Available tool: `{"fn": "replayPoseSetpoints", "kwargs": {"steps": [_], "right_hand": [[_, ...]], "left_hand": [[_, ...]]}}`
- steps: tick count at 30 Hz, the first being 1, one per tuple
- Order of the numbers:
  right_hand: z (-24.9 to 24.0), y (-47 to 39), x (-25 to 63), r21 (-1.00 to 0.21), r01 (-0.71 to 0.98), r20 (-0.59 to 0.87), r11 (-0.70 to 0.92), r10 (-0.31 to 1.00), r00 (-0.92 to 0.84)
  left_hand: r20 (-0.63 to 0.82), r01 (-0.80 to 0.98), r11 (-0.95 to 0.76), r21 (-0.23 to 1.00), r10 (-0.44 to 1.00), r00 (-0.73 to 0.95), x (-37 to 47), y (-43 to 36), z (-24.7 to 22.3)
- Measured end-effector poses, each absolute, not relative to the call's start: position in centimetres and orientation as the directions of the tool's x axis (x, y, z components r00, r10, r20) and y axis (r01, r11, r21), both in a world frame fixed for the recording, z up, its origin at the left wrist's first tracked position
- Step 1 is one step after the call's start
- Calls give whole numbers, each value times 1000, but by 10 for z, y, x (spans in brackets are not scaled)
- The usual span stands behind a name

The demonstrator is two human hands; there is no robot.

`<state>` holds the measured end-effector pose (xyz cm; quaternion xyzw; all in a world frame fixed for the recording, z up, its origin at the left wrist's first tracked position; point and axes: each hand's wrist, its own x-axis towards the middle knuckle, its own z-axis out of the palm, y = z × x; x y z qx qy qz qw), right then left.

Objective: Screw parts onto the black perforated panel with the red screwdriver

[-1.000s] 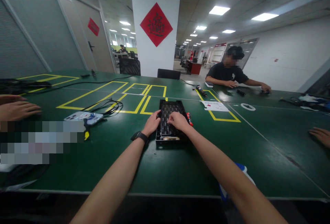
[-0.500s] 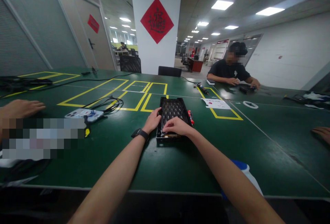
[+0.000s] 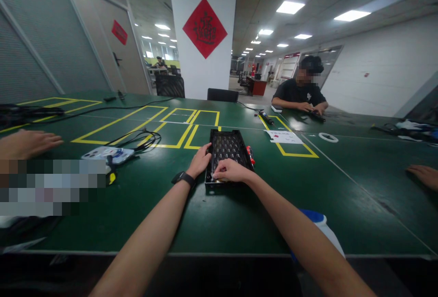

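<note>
Tabletop point(image 3: 239, 224): green, marked with yellow tape lines, carrying everything below.
Tray point(image 3: 228, 144): black, gridded, lying at centre, at 12 o'clock from the person.
Phone point(image 3: 107, 153): lying at 9 o'clock of the tray, well apart.
Left hand point(image 3: 201, 162): resting against the tray's left edge, fingers loosely spread.
Right hand point(image 3: 230, 172): fingertips pinching together at the tray's near end; what they are gripping is too small to tell.
Red tool point(image 3: 249, 152): lying just beside the tray's right edge, at 3 o'clock.

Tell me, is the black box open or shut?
Open. The black box lies flat on the green table with no lid over it, so its gridded inside shows beyond both hands.
</note>
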<state>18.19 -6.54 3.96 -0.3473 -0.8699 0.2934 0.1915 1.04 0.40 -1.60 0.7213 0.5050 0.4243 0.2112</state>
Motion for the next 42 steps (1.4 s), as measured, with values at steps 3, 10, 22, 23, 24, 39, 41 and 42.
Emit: {"fn": "replayPoseSetpoints", "kwargs": {"steps": [3,10,22,23,24,39,41,42], "right_hand": [[39,-65,182,-647,509,119,568,735,-668],[35,-67,181,-690,503,132,521,774,-620],[76,-49,246,-411,911,319,33,941,110],[74,-47,254,-359,932,266,-48,952,151],[72,-46,261,-322,941,198,-108,964,178],[43,-25,296,-561,789,-105,-250,967,232],[49,-25,295,-654,721,-95,-228,971,221],[53,-25,293,-689,693,-86,-213,973,213]], "left_hand": [[401,541,-402,739,907,127,11,4,-16],[392,543,-392,743,912,122,10,5,-16],[400,519,-406,752,907,130,10,4,-15],[396,519,-401,755,909,126,10,4,-15],[392,519,-396,757,912,123,11,4,-14],[286,597,-386,703,922,259,12,-3,-8],[298,591,-388,707,921,250,13,-5,-8],[299,588,-387,710,922,245,14,-6,-7]]}}
